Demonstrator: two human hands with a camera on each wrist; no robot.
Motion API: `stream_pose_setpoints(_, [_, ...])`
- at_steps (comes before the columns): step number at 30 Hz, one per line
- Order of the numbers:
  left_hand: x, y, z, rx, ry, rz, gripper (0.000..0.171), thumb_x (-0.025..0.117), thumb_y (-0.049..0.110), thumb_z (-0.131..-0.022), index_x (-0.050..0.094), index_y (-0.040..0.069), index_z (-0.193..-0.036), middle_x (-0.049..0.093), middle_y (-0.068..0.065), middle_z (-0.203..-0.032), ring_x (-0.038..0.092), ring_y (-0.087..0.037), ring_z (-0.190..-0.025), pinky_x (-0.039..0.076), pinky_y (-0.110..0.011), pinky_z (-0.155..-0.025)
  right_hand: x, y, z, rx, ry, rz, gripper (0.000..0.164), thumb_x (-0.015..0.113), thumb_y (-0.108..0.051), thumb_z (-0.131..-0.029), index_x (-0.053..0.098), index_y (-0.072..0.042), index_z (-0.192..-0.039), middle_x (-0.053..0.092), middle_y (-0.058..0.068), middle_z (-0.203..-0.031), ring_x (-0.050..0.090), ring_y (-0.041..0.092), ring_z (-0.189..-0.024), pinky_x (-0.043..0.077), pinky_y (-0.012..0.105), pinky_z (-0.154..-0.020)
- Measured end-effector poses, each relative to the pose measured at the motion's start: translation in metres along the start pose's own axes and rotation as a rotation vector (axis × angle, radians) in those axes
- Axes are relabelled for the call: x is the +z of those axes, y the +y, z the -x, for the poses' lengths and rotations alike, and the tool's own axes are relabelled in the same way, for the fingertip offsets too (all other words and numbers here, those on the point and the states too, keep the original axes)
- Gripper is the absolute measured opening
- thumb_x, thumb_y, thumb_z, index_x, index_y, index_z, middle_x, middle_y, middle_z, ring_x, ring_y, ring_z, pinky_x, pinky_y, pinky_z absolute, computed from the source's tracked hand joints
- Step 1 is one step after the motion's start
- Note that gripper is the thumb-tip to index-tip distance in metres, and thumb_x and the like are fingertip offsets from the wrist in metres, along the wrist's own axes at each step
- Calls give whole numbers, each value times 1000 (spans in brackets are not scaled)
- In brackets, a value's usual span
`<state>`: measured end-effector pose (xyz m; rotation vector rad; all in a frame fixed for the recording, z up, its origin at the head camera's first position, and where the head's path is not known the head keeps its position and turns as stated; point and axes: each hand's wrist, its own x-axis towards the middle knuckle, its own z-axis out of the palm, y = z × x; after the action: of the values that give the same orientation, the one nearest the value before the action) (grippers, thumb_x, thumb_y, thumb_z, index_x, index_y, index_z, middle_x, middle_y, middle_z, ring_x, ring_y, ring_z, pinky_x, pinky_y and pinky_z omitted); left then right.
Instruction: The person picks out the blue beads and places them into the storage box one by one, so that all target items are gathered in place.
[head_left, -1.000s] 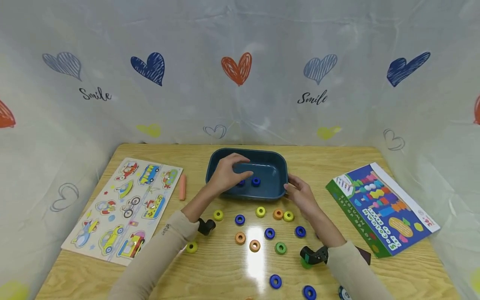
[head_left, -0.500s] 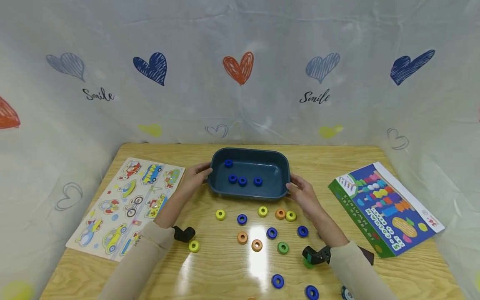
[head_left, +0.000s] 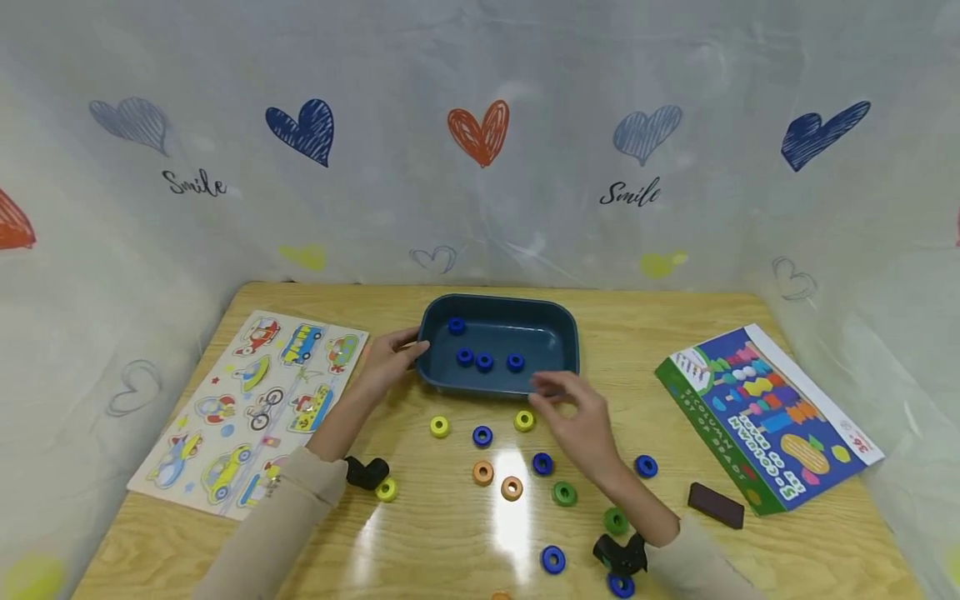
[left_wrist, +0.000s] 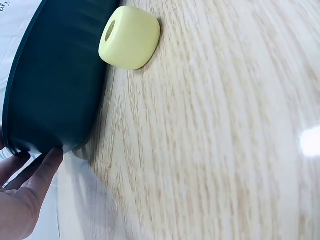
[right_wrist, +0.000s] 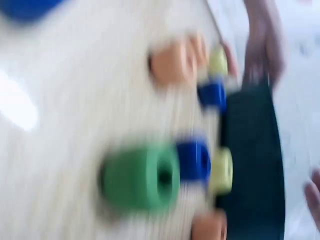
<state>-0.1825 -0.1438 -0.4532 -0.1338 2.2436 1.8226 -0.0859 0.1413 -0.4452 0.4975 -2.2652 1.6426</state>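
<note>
A dark teal plastic tray (head_left: 558, 321) stands at the back middle of the table with several blue ring beads (head_left: 484, 362) inside it. My left hand (head_left: 388, 362) grips the tray's left end, thumb over the rim and fingers outside against the wall. Off the tray's right end, my right hand (head_left: 576, 421) hovers by its front right corner, thumb and fingers apart with nothing seen between them. A yellow bead (left_wrist: 131, 37) sits close to the tray's front wall in the left wrist view. The right wrist view, blurred, has a green bead (right_wrist: 142, 177) near the camera.
Loose orange beads (head_left: 483, 473), blue beads (head_left: 543, 464) and green beads (head_left: 564, 493) lie in front of the tray. At left is a picture puzzle board (head_left: 247, 408). A bead-set box (head_left: 765, 417) and a dark brown block (head_left: 716, 505) lie at right.
My left hand came out of the tray to its left end, leaving more blue beads visible inside. My right hand then let go of the right end and moved left and nearer.
</note>
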Motion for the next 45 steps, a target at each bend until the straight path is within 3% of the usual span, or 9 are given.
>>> stream_pose_setpoints(2, [-1, 0, 0, -10, 13, 2, 43, 57, 14, -93, 49, 4, -134, 48, -14, -133, 54, -26, -111, 50, -29, -84, 14, -6, 5, 36, -157, -30, 30, 70, -3, -81, 63, -4, -110, 62, 9, -104, 60, 26, -91, 53, 37, -73])
stream_pose_setpoints(5, [-2, 0, 0, -7, 7, 13, 43, 57, 13, -93, 48, 3, -134, 46, -15, -134, 53, -27, -112, 50, -30, -85, 34, -8, 9, 146, -336, 16, 32, 71, -7, -81, 63, -4, -112, 60, 10, -107, 59, 27, -95, 53, 38, -76])
stream_pose_setpoints(7, [0, 0, 1, -5, 4, 24, 42, 57, 13, -93, 49, 2, -133, 47, -15, -134, 54, -28, -111, 50, -31, -85, 46, -6, 11, 200, -408, 87, 34, 72, -9, -81, 63, -3, -113, 59, 10, -107, 58, 26, -95, 51, 38, -78])
stream_pose_setpoints(11, [2, -1, 1, 1, -2, 42, 42, 57, 12, -93, 49, 1, -132, 47, -16, -133, 54, -30, -111, 50, -32, -84, 62, -1, 14, 210, -475, 243, 35, 74, -9, -78, 64, -4, -110, 59, 5, -103, 57, 20, -91, 49, 32, -74])
stream_pose_setpoints(14, [2, -2, 1, -1, 1, 46, 42, 58, 12, -93, 49, 2, -132, 47, -16, -133, 54, -29, -111, 50, -32, -84, 68, 1, 16, 192, -480, 292, 34, 75, -5, -74, 66, -5, -107, 59, 2, -101, 55, 17, -88, 48, 28, -72])
stream_pose_setpoints(19, [3, 0, 1, -6, 13, 35, 42, 58, 13, -93, 50, 2, -132, 48, -15, -132, 55, -27, -110, 50, -30, -85, 69, 4, 16, 174, -477, 263, 30, 75, 1, -71, 67, -4, -99, 59, 2, -95, 56, 17, -84, 48, 27, -69])
stream_pose_setpoints(29, [0, 1, 2, -12, 22, 33, 41, 58, 14, -92, 51, 3, -131, 49, -14, -132, 55, -27, -110, 50, -31, -84, 63, -2, 12, 200, -462, 226, 28, 78, -5, -70, 68, -9, -96, 57, -4, -90, 57, 14, -79, 48, 26, -67])
stream_pose_setpoints(36, [-1, 0, 2, -11, 16, 37, 41, 58, 15, -92, 50, 4, -132, 49, -14, -131, 55, -27, -109, 50, -32, -84, 49, -16, -15, 169, -401, 96, 29, 77, 0, -72, 69, -7, -99, 60, 0, -94, 59, 20, -80, 52, 26, -63])
stream_pose_setpoints(45, [0, 0, 2, -16, 9, 36, 42, 58, 16, -93, 50, 4, -132, 47, -13, -133, 55, -27, -109, 50, -32, -85, 11, -3, -71, 194, -301, 164, 30, 78, -14, -75, 68, -10, -103, 63, 3, -99, 61, 20, -82, 53, 28, -63])
